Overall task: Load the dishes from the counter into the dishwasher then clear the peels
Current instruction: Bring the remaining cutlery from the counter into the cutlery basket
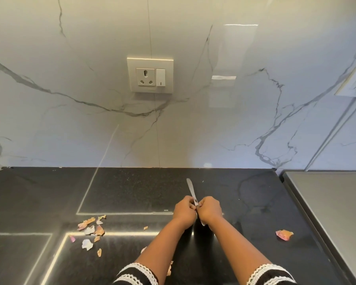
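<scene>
Knife (190, 189) handle hidden inside both hands' grip.

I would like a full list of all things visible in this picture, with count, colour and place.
knife: one, silver, held over the counter's middle
peels: a scattered cluster, pink and white, counter left; one more piece, counter right
counter: one, black
socket plate: one, cream, wall centre
second plate: one, white, wall right edge
steel surface: one, grey, right
left hand: grips the knife
right hand: grips the knife
</scene>
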{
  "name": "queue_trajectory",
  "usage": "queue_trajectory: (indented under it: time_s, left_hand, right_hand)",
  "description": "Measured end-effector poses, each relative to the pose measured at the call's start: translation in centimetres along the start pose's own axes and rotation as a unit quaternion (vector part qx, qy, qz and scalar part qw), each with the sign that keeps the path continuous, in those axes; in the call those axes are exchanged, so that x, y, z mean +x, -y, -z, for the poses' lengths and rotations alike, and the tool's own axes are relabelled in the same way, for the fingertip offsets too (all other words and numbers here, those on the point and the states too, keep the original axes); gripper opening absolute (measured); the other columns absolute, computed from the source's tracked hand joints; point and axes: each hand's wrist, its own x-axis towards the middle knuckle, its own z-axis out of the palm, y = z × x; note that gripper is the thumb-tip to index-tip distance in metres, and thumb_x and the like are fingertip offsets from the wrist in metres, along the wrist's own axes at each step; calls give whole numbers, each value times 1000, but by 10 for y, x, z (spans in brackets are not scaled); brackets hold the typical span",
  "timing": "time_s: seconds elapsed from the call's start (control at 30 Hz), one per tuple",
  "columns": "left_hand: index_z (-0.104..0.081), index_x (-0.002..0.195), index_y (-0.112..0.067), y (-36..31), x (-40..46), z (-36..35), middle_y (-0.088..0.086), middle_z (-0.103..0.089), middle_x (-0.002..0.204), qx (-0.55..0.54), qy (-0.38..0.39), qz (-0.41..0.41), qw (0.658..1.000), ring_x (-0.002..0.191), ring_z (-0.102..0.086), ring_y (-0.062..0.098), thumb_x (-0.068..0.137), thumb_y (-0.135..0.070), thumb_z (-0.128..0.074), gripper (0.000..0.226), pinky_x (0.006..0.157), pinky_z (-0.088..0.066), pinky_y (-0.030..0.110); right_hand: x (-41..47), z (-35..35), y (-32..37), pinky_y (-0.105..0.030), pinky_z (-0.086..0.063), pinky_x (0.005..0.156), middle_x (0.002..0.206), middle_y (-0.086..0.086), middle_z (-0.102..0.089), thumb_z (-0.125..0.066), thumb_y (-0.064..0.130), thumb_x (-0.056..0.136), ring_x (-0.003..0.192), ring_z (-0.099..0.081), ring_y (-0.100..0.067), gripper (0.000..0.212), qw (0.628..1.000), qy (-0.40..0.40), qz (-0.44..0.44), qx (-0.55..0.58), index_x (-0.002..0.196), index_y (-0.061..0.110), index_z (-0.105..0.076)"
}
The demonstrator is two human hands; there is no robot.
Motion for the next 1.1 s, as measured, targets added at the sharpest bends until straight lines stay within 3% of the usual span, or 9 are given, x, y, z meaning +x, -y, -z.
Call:
queue_trajectory:
  time_s: [0.13, 0.23, 0.33, 0.4, 0.67, 0.8, 0.93, 1.0, 1.1]
  left_hand:
    - [-34, 145, -26, -10, -18, -13, 3, -42, 124, 174, -27, -124, 977, 106, -50, 18, 94, -12, -51, 57, 91, -46, 30]
    - [-60, 118, -20, -27, -30, -14, 3, -38, 124, 291, -116, -216, 925, 103, -45, 17, 89, -12, -61, 31, 80, -41, 27]
    - [-67, 99, -15, -40, -35, -17, 6, -37, 143, 359, -142, -277, 880, 129, -37, 24, 86, -12, -63, 14, 99, -35, 34]
    - [-63, 112, -16, -47, -40, -25, 5, -37, 148, 399, -125, -310, 854, 137, -33, 23, 90, -19, -61, 22, 112, -25, 37]
    - [-52, 125, -23, -76, -74, -76, -1, -53, 120, 449, -107, -388, 798, 115, -52, 21, 92, -24, -59, 34, 117, -15, 43]
    - [-63, 109, -21, -99, -87, -104, 1, -53, 115, 449, -100, -458, 761, 112, -50, 24, 88, -18, -63, 21, 116, -23, 40]
    - [-72, 82, -18, -127, -107, -139, 6, -61, 116, 429, -111, -512, 736, 108, -61, 27, 57, -12, -88, 31, 103, -42, 41]
    - [-70, 71, -20, -140, -123, -161, 8, -62, 121, 428, -117, -533, 720, 114, -61, 28, 46, -15, -93, 34, 101, -45, 45]
    - [-70, 76, -21, -160, -154, -199, 9, -47, 143, 434, -119, -554, 700, 135, -43, 30, 53, -20, -93, 32, 111, -34, 49]
  right_hand:
    - [-10, 13, -13, -24, -44, 63, 91, -3, -64, -58, 14, 92, 77, -59, -14, 9, 998, -12, 47, -42, 94, 12, -67]
    - [-19, 29, -24, -28, -51, 77, 103, -5, -63, -59, 15, 92, 90, -61, -18, 11, 991, -70, 85, -81, 101, 12, -65]
    - [-31, 51, -39, -31, -51, 88, 114, -7, -56, -59, 7, 90, 104, -57, -22, 22, 977, -122, 125, -125, 112, 11, -64]
    - [-40, 67, -54, -31, -49, 89, 117, -8, -55, -57, 6, 92, 107, -54, -23, 24, 967, -156, 146, -136, 115, 10, -63]
    - [-82, 119, -121, -27, -45, 87, 114, -5, -54, -59, 1, 89, 105, -53, -21, 28, 964, -186, 146, -119, 113, 13, -66]
    - [-106, 142, -159, -29, -46, 88, 113, -5, -53, -60, 1, 87, 106, -53, -21, 29, 958, -214, 153, -112, 113, 12, -66]
    - [-135, 173, -197, -32, -42, 88, 114, -10, -54, -63, 6, 85, 109, -48, -26, 28, 934, -247, 189, -178, 113, 6, -64]
    - [-153, 190, -216, -39, -47, 79, 107, -16, -57, -61, -1, 82, 100, -53, -32, 21, 905, -269, 211, -255, 102, 1, -65]
    - [-180, 212, -262, -32, -51, 54, 79, -9, -62, -86, 3, 56, 70, -59, -25, 31, 872, -293, 215, -328, 80, 9, -67]
